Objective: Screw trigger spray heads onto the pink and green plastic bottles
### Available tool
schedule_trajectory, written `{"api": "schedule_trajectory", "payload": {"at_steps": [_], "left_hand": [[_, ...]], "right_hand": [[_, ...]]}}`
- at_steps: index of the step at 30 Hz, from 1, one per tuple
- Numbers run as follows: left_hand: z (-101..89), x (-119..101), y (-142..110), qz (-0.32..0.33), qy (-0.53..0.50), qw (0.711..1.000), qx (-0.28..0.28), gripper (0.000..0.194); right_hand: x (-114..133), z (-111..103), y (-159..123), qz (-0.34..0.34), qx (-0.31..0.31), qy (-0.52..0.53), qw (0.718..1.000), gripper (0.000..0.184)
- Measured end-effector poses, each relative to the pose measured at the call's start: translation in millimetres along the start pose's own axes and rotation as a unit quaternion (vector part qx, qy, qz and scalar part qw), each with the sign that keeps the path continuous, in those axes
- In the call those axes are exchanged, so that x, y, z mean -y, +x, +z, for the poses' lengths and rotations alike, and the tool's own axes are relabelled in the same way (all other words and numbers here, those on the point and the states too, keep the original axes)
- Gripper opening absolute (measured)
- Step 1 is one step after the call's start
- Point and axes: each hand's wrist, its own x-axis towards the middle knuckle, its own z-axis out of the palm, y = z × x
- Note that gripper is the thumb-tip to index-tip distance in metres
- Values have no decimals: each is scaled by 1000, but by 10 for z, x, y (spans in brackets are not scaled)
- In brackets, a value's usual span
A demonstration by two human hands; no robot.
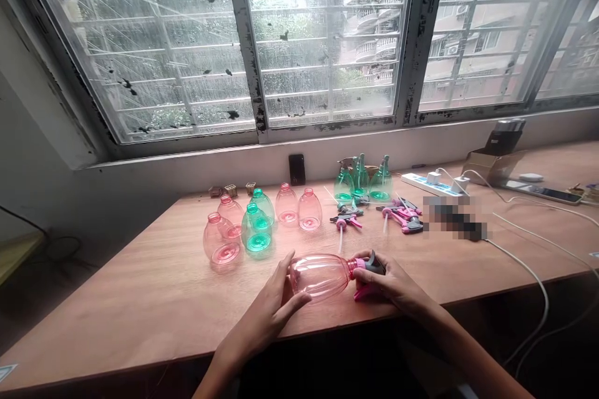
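Over the desk [140, 305], the left hand [270, 304], fingers curled, holds a pink bottle [322, 277]; the right hand [397, 282] grips its trigger sprayer [375, 264], apparently fitting it; tightening next needs steadiness.

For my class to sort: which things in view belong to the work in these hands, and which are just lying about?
Part of the work:
pink bottle, in the left hand
its spray head, in the right hand
open pink bottles
open green bottles
loose spray heads
green bottles with heads on

Apparently just lying about:
black phone
power strip
cardboard box
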Motion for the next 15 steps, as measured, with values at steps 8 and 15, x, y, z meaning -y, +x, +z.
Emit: {"api": "schedule_trajectory", "payload": {"at_steps": [8, 15], "left_hand": [[6, -22, 10, 2, -48, 999, 23, 77], [5, -59, 54, 10, -5, 1000, -5, 78]], "right_hand": [[-44, -17, 15, -5, 2, 12, 1000, 45], [-10, -1, 44, -4, -61, -31, 998, 48]]}}
